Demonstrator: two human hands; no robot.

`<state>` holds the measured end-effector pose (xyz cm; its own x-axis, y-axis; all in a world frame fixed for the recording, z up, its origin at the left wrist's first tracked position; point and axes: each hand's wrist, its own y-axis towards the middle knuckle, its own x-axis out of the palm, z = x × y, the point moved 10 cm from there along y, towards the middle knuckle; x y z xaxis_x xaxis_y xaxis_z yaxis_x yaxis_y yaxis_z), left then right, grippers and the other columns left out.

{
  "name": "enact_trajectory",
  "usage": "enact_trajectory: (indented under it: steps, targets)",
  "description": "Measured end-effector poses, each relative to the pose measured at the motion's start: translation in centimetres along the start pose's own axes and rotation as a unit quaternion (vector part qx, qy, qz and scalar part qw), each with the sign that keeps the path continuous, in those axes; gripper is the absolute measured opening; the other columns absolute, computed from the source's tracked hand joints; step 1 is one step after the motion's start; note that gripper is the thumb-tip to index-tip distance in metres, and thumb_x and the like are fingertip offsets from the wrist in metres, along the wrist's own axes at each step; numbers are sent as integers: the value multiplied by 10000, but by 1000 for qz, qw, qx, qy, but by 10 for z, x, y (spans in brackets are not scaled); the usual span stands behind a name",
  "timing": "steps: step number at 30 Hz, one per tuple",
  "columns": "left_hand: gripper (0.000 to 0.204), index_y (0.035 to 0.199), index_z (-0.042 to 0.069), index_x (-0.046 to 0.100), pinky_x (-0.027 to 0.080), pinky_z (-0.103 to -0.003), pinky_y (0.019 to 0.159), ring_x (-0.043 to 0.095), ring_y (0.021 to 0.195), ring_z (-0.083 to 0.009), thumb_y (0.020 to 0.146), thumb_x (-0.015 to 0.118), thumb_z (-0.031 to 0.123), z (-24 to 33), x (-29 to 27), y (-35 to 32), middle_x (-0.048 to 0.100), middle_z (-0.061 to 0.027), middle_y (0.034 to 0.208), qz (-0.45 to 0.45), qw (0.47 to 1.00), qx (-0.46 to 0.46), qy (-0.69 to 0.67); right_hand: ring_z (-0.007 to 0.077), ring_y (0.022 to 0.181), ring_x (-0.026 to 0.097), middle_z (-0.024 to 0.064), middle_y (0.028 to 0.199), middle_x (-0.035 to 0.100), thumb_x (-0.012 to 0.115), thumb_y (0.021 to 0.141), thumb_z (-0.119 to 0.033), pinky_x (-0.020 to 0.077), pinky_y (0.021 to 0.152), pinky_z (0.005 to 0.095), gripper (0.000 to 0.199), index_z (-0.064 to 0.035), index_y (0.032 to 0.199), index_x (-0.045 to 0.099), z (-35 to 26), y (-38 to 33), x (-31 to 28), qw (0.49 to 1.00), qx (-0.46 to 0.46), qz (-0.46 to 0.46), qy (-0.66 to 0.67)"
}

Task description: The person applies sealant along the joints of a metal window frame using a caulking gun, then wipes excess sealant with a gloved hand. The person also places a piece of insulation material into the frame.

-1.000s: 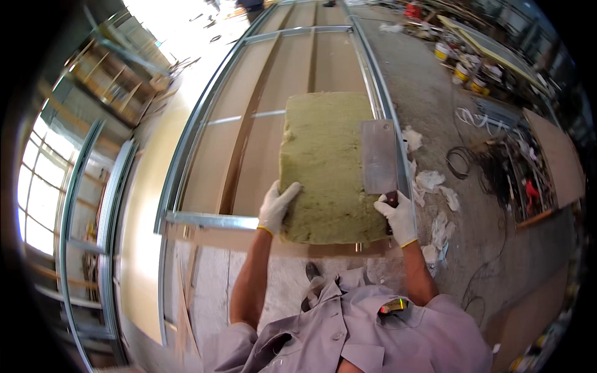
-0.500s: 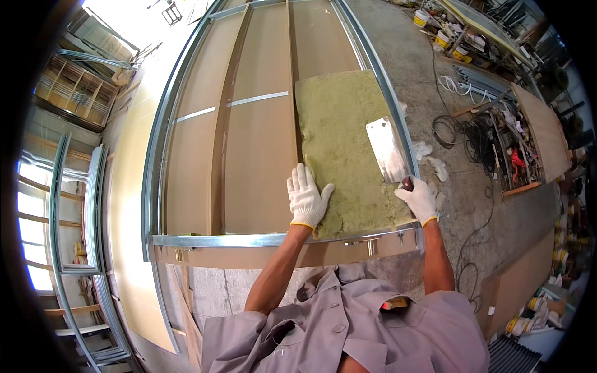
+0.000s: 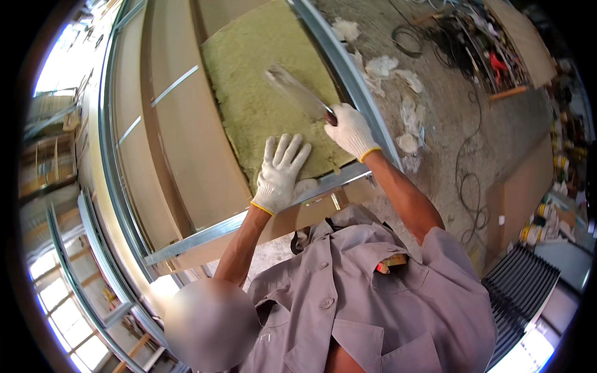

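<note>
A yellow-green mineral wool insulation slab [image 3: 249,71] lies in the near right bay of a large panel with a metal frame [image 3: 208,235]. My left hand [image 3: 281,177], in a white knit glove with a yellow cuff, presses flat on the slab's near end, fingers spread. My gloved right hand [image 3: 353,133] grips a broad-bladed tool [image 3: 293,91] by its dark red handle, close to the right-hand rail. Its flat metal blade points far and left, over or on the slab, and is smeared by motion. I cannot tell whether it touches the wool.
Brown strips [image 3: 152,133] divide the panel's bays to the left. White scraps [image 3: 407,118] and a black cable [image 3: 472,186] lie on the concrete floor at right. Beyond stands an open wooden box [image 3: 491,46] of tools. Black ribbed material [image 3: 521,283] lies at lower right.
The view has turned and shifted, so the panel appears tilted. The tool's blade has swung left, away from the right rail and over the slab. My left hand stays flat at its near end.
</note>
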<state>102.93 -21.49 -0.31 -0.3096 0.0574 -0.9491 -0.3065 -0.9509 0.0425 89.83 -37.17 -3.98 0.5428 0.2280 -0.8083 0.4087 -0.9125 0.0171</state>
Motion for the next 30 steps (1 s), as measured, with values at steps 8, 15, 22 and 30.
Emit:
enact_trajectory:
  steps: [8, 15, 22, 30]
  targets:
    - [850, 1584, 12, 409, 148, -652, 1263, 320, 1524, -486, 932, 689, 481, -1, 16, 4, 395, -254, 1628, -23, 1000, -5, 1, 321, 873, 658, 140, 919, 672, 724, 852, -215, 520, 815, 406, 316, -19, 1092, 662, 5, 4, -58, 989, -38, -8, 143]
    - [531, 1407, 27, 589, 475, -515, 1072, 598, 1271, -430, 1008, 648, 372, -70, -42, 85, 603, -215, 1438, 34, 993, -111, -17, 270, 746, 588, 104, 822, 613, 688, 844, -195, 492, 743, 389, 288, -33, 1046, 561, 1, 122, -36, 929, 2, 13, 370]
    - [517, 1458, -12, 537, 401, -501, 1179, 481, 1423, -450, 1054, 585, 306, -275, -49, 171, 508, -262, 1544, 138, 971, -173, 93, 235, 680, 527, 108, 691, 522, 720, 786, -226, 438, 666, 405, 264, -50, 817, 526, 7, 210, 33, 928, 39, -103, 355]
    - [582, 1516, 77, 527, 274, -572, 1248, 339, 1535, -417, 986, 611, 302, -297, -26, 316, 420, -216, 1637, 73, 979, -37, 186, 191, 626, 511, 52, 673, 540, 745, 747, -224, 437, 608, 392, 246, -70, 795, 561, 10, 206, 31, 875, 125, -118, 452]
